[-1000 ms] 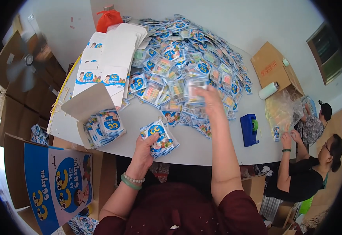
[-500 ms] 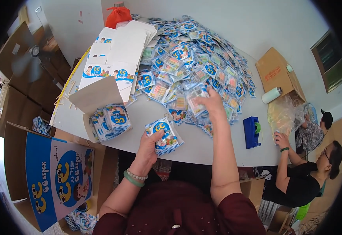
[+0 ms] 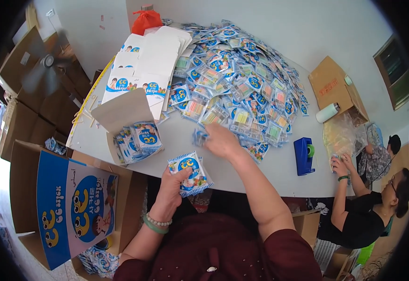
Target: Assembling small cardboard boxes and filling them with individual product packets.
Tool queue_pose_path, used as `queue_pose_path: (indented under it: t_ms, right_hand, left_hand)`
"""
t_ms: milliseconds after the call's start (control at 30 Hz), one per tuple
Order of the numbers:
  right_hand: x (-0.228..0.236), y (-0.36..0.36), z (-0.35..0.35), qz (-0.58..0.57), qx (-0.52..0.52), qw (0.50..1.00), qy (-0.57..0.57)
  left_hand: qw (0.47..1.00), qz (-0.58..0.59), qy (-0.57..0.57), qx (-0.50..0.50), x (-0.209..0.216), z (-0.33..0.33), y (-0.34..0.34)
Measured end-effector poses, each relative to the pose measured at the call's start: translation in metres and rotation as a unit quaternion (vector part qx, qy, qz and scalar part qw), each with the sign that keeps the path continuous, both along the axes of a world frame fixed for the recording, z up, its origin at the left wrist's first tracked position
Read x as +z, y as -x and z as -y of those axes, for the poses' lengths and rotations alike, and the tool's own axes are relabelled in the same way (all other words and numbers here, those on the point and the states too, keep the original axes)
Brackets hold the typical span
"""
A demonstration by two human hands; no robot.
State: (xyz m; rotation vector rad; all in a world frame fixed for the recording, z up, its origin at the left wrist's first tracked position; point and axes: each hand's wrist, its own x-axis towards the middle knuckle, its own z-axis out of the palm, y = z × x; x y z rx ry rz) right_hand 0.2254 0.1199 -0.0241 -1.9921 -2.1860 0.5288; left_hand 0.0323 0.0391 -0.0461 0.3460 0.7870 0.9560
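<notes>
My left hand holds a small stack of blue-and-white candy packets at the near table edge, thumb on top. My right hand, its fingers closed, reaches across just beyond that stack. A motion-blurred blue-and-clear packet is in its fingertips. Behind it rises a large heap of similar packets, some showing clear backs with coloured pieces. To the left of my hands stands a small carton with its lid up, partly filled with upright packets.
White printed folded cartons and a red bag lie at the back left. A blue tape dispenser and white bottle stand right, near a co-worker handling packets. A large printed box is below left.
My right hand has moved left and nearer from the heap, bringing a packet toward the stack in my left hand. The left hand has shifted slightly down and left.
</notes>
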Motion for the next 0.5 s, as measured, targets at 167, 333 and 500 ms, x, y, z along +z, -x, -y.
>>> queue_pose_path:
  t_ms: [167,333,500]
  right_hand:
    - [-0.007,-0.025,0.066,-0.003,0.115,0.986,-0.122]
    - [0.026,-0.066,0.087,-0.222,-0.084,0.97,0.048]
    - [0.002,-0.075,0.06,-0.419,-0.176,0.882,0.128]
  left_hand:
    - [0.999,-0.012,-0.018,0.024,-0.002,0.003,0.019]
    - [0.999,-0.014,-0.016,0.05,-0.003,0.004,0.034]
    - [0.999,-0.012,-0.007,0.038,-0.005,0.003,0.024]
